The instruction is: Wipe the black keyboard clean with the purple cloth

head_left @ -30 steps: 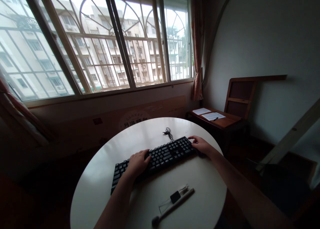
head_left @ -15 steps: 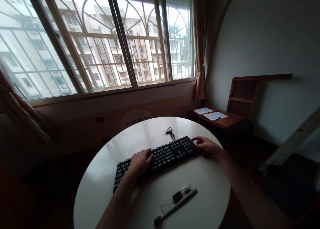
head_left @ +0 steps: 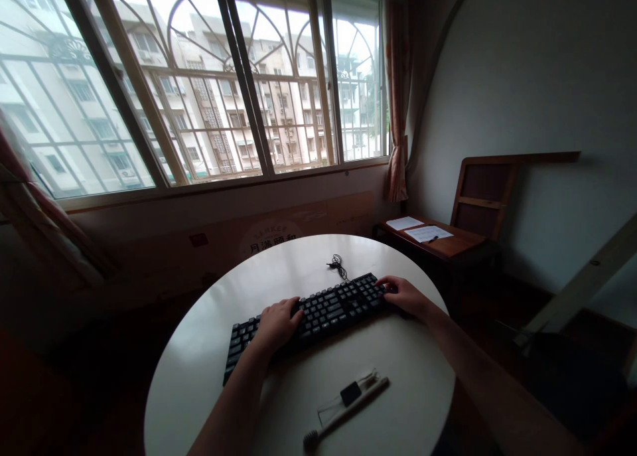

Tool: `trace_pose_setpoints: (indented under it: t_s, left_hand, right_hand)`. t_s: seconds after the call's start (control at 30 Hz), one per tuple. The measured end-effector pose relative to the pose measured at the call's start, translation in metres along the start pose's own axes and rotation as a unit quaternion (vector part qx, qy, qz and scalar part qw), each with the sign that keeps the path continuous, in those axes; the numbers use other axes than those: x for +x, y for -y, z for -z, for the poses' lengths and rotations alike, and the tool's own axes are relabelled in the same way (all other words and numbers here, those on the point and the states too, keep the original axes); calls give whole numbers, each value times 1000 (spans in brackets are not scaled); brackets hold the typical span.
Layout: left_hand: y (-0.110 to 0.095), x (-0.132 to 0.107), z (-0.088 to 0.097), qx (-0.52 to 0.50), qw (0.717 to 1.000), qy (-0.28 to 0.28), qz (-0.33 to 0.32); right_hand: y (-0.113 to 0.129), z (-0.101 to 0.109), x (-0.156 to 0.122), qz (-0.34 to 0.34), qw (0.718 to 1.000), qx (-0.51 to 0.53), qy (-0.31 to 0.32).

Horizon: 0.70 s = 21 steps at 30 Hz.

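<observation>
I judge light, even contact best, with my left hand (head_left: pixel 279 324) spread loosely over the keyboard (head_left: pixel 326 308) and my right hand (head_left: pixel 405 297), grip indeterminable, at its end.

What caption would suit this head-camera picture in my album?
Left hand on a keyboard, right hand at its right end, toothbrush nearby on a white table.

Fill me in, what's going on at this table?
A person has both bare hands on a black keyboard lying slantwise on a round white table. The left hand lies over its left part, the right hand is at its right end; whether either grips it isn't clear. A bunched black cable lies beyond the keyboard. Nearer the person lie a toothbrush and, beside it, a small dark square piece.
</observation>
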State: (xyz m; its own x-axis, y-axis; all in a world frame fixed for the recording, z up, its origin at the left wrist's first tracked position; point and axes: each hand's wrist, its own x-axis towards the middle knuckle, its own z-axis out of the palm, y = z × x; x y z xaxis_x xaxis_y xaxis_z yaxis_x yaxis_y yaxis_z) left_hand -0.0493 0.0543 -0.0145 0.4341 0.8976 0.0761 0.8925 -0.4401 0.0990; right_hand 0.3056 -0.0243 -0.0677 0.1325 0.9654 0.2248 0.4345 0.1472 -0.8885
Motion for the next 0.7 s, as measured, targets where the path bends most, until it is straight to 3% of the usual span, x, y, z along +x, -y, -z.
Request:
trace_pose_setpoints:
  t_s: [0.47,0.7]
  left_hand:
    - [-1,-1,2,3,1000,7,2]
    - [-2,-2,3,4,1000,8,2]
  right_hand:
    - [0,-1,1,-2,999,-34,1]
    - [3,-2,-1,13,994,-97,-51]
